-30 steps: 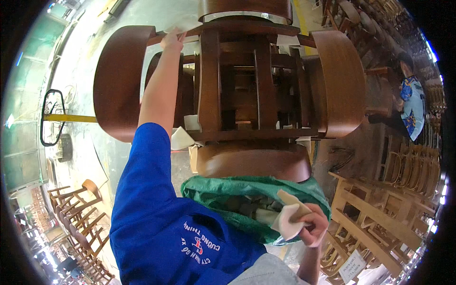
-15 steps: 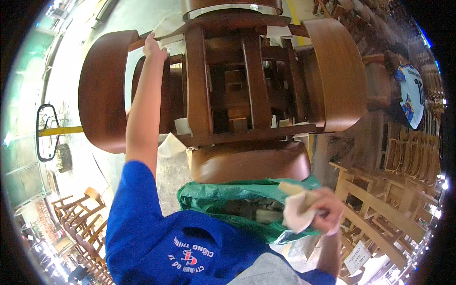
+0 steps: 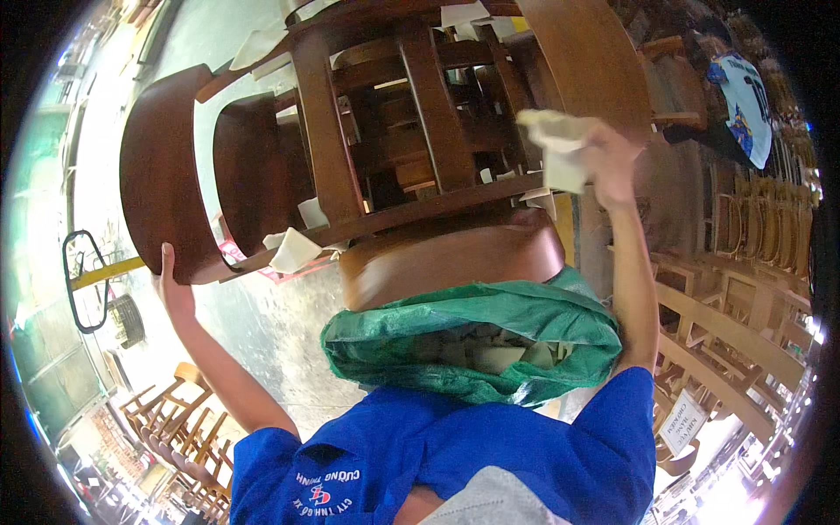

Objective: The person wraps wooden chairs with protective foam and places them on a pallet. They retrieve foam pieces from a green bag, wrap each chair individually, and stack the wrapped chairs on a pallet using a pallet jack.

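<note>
A stack of dark brown wooden chairs (image 3: 429, 114) fills the upper middle, with white padding pieces tucked at its joints. At the left, my left hand (image 3: 178, 293) grips the lower edge of a curved chair backrest (image 3: 157, 184), one finger on the outer face and the others hidden. My right hand (image 3: 615, 164), somewhat blurred, is raised in front of the right-hand backrest (image 3: 595, 61), closed on several white foam sheets (image 3: 564, 153). Another white padding piece (image 3: 296, 251) hangs at the near left joint. Against my body sits a green sack (image 3: 394, 337), open at the top, with pale pieces inside.
A co-worker (image 3: 739, 101) in a light patterned shirt is at the far right. Unfinished wooden chairs and frames (image 3: 726, 341) crowd the right side. More chairs (image 3: 179, 420) stand at the lower left, below a black looped frame on a yellow bar (image 3: 105, 273).
My left hand has come down from the far left joint to the near edge of the left backrest. My right hand has risen from beside the sack with the foam sheets. The view has shifted.
</note>
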Demonstrator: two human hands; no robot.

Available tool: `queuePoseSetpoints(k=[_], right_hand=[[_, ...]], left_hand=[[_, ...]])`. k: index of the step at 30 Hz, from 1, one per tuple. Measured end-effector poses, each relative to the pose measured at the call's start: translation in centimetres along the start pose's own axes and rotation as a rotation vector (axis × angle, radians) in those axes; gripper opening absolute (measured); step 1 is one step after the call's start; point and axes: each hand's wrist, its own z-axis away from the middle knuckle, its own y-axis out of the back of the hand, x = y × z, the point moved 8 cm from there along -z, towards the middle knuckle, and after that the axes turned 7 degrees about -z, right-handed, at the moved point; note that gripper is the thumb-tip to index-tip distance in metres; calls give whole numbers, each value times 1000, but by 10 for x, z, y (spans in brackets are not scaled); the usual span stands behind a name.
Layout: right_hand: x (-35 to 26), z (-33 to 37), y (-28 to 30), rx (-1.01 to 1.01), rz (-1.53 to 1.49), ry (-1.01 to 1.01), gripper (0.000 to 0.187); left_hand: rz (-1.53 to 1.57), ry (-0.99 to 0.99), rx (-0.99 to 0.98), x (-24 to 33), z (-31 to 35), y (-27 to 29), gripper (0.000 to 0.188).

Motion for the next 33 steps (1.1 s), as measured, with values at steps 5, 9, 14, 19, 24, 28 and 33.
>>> queuePoseSetpoints(k=[5, 9, 14, 19, 24, 28, 33], right_hand=[[54, -3, -44, -266, 518, 52, 18], [72, 5, -30, -152, 407, 1, 22], [63, 14, -31, -88, 474, 52, 21], [55, 13, -32, -43, 430, 135, 20], [50, 16, -33, -11, 485, 230, 18], [41, 24, -35, 50, 486, 401, 18], [44, 30, -33, 83, 494, 402, 16]], left_hand=[[-25, -216, 177, 1, 5, -7, 72], [72, -122, 195, 2, 1, -10, 68], [73, -120, 210, -5, -1, -4, 62], [114, -145, 159, -2, -1, -8, 60], [126, -82, 196, -3, 2, -11, 63], [116, -101, 192, -2, 10, -13, 67], [128, -129, 164, 7, 15, -21, 70]])
